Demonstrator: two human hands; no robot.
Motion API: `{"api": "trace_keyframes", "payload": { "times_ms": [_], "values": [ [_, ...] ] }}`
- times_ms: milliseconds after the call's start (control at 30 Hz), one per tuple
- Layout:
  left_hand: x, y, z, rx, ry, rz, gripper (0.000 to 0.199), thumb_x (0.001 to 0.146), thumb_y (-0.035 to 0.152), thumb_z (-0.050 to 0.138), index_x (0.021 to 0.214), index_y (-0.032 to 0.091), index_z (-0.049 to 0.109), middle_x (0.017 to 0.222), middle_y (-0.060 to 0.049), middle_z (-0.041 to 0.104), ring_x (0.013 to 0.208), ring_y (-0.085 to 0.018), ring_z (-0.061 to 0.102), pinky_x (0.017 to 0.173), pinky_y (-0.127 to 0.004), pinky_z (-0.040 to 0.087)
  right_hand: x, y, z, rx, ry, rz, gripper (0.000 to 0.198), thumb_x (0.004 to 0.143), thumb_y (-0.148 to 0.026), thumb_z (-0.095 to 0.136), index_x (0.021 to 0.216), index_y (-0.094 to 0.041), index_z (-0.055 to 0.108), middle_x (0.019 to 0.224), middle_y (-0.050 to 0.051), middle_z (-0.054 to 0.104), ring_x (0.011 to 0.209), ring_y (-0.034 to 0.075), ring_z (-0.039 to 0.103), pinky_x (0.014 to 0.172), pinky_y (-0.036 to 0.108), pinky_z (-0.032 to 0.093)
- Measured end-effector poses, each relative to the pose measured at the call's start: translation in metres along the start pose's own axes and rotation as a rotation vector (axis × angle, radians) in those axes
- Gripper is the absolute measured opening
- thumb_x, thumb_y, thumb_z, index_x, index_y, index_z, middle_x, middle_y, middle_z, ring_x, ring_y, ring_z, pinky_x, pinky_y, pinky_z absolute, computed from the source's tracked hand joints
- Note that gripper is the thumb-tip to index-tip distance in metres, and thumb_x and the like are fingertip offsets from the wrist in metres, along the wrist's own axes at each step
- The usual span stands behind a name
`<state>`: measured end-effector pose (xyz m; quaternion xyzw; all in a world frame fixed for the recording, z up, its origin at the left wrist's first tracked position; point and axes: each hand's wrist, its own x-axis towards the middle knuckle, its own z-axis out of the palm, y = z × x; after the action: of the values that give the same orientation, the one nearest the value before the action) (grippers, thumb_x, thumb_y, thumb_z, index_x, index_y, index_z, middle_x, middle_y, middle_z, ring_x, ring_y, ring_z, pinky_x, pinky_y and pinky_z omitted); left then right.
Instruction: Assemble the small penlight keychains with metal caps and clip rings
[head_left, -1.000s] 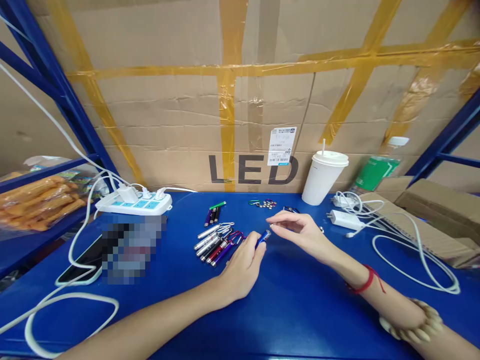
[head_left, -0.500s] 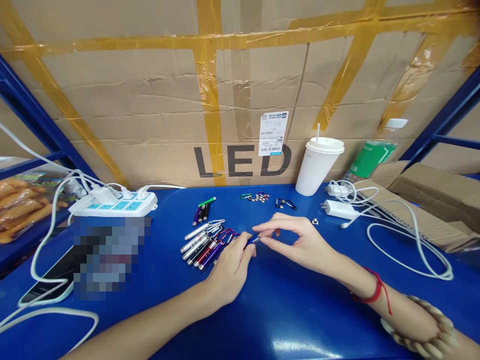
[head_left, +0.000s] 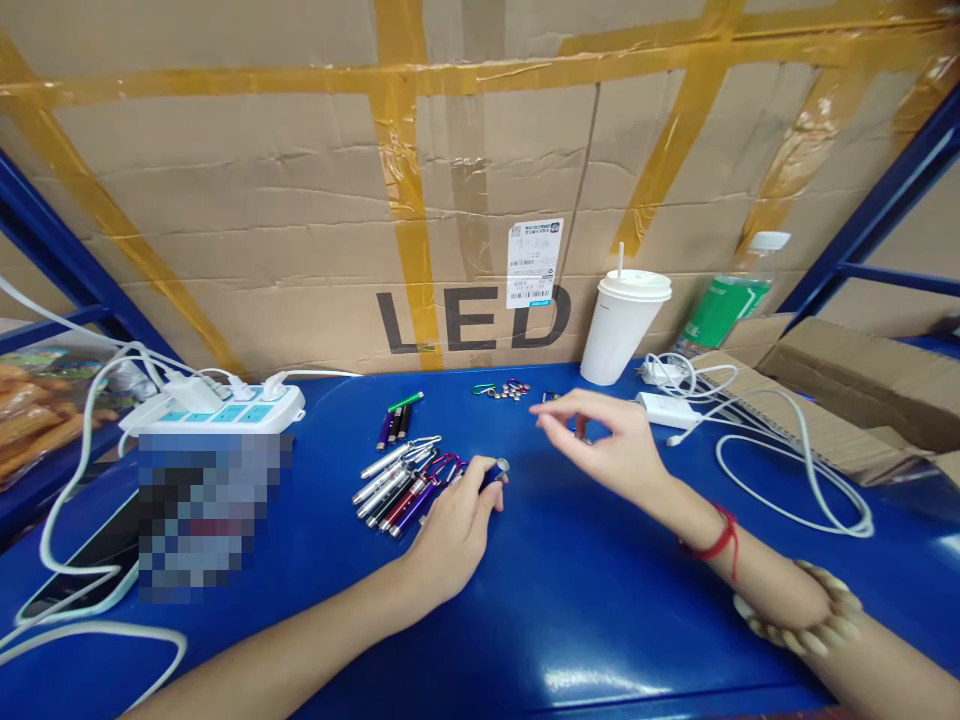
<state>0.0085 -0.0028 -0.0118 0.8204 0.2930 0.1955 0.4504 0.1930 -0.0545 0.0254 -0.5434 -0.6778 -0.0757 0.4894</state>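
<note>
My left hand (head_left: 452, 520) is closed around a blue metal penlight (head_left: 495, 470), its round silver end pointing up past thumb and forefinger. My right hand (head_left: 604, 440) hovers apart from it, thumb and forefinger tips together in a pinch; what they hold, if anything, is too small to make out. A small shiny bit shows under its curled fingers. Beside my left hand lies a row of penlights (head_left: 390, 490) in silver, black, red and purple, with carabiner clips. Button cells (head_left: 514, 392) and a green carabiner (head_left: 484, 389) lie beyond my right hand.
More penlights (head_left: 397, 425) lie farther back. A white cup (head_left: 622, 330) with a straw, a bottle (head_left: 727, 305) and a white charger (head_left: 667, 409) with looped cable are at right. At left are a power strip (head_left: 225, 412) and a phone (head_left: 82, 570). A large carton (head_left: 300, 220) stands behind.
My right hand has drawn away from the blue penlight, up and to the right. My left hand keeps hold and has tilted the penlight's end upward. The view has shifted slightly.
</note>
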Motion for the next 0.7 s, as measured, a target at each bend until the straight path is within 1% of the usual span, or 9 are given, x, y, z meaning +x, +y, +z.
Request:
{"api": "trace_keyframes", "payload": {
  "times_ms": [33,100,167,233,333,400,533,633,700],
  "values": [
    [0.0,0.001,0.0,-0.007,0.001,0.0,0.023,0.088,0.036,0.024,0.093,0.023,0.042,0.077,0.003,0.052,0.07,-0.008,0.046,0.069,-0.021,0.032,0.001,0.009,-0.002,-0.082,0.009,0.074,0.016,0.081,-0.023,0.053,0.085,-0.017,0.067,0.075,0.002,0.065,0.06,0.009,0.055,0.05,0.021,0.043],
    [-0.001,0.002,0.0,-0.016,0.002,0.003,0.022,0.087,0.037,0.025,0.093,0.023,0.041,0.078,0.003,0.052,0.071,-0.008,0.046,0.069,-0.021,0.033,0.001,0.03,-0.003,-0.305,-0.076,0.168,0.019,0.08,-0.029,0.055,0.091,-0.021,0.068,0.086,0.001,0.065,0.069,0.012,0.057,0.054,0.023,0.043],
    [-0.002,0.003,-0.001,-0.015,0.006,0.001,0.021,0.087,0.038,0.027,0.092,0.024,0.041,0.078,0.003,0.053,0.072,-0.008,0.047,0.069,-0.021,0.033,-0.003,0.051,-0.002,-0.518,-0.194,0.173,0.023,0.08,-0.033,0.053,0.092,-0.021,0.068,0.095,0.003,0.064,0.084,0.016,0.057,0.062,0.026,0.044],
    [-0.002,0.004,-0.001,-0.007,0.005,-0.003,0.02,0.087,0.039,0.028,0.092,0.024,0.041,0.078,0.003,0.053,0.072,-0.008,0.048,0.069,-0.021,0.033,-0.007,0.067,0.0,-0.632,-0.318,0.178,0.029,0.082,-0.036,0.051,0.099,-0.019,0.067,0.1,0.005,0.062,0.09,0.019,0.055,0.07,0.03,0.043],
    [-0.003,0.004,0.0,0.016,0.001,-0.006,0.021,0.086,0.04,0.03,0.094,0.025,0.041,0.077,0.003,0.054,0.07,-0.008,0.048,0.068,-0.021,0.033,-0.012,0.079,0.003,-0.686,-0.43,0.244,0.032,0.085,-0.038,0.046,0.103,-0.02,0.066,0.104,0.005,0.06,0.095,0.02,0.053,0.073,0.032,0.043],
    [-0.003,0.004,0.0,0.03,0.002,0.0,0.022,0.086,0.041,0.031,0.096,0.025,0.042,0.077,0.003,0.054,0.068,-0.008,0.047,0.067,-0.021,0.032,-0.011,0.079,0.003,-0.693,-0.461,0.283,0.031,0.085,-0.037,0.046,0.101,-0.021,0.067,0.104,0.005,0.06,0.096,0.021,0.053,0.074,0.032,0.042],
    [-0.003,0.003,0.0,0.045,0.006,0.016,0.024,0.086,0.041,0.031,0.096,0.023,0.043,0.077,0.002,0.055,0.069,-0.009,0.049,0.066,-0.022,0.034,-0.007,0.068,0.002,-0.687,-0.458,0.311,0.026,0.084,-0.035,0.048,0.091,-0.023,0.07,0.101,0.004,0.061,0.095,0.02,0.053,0.075,0.031,0.041],
    [-0.003,0.004,0.0,0.052,0.01,0.014,0.025,0.085,0.042,0.031,0.095,0.023,0.044,0.079,0.001,0.055,0.073,-0.01,0.05,0.068,-0.022,0.035,-0.006,0.06,0.003,-0.66,-0.465,0.315,0.027,0.084,-0.035,0.049,0.096,-0.021,0.069,0.101,0.005,0.061,0.095,0.02,0.053,0.077,0.032,0.041],
    [-0.003,0.005,0.0,0.058,0.013,0.012,0.025,0.085,0.042,0.031,0.095,0.023,0.044,0.082,0.0,0.056,0.075,-0.01,0.051,0.068,-0.022,0.035,-0.006,0.059,0.004,-0.629,-0.446,0.311,0.026,0.084,-0.035,0.049,0.095,-0.021,0.069,0.102,0.005,0.06,0.095,0.02,0.053,0.077,0.031,0.042]
  ]
}}
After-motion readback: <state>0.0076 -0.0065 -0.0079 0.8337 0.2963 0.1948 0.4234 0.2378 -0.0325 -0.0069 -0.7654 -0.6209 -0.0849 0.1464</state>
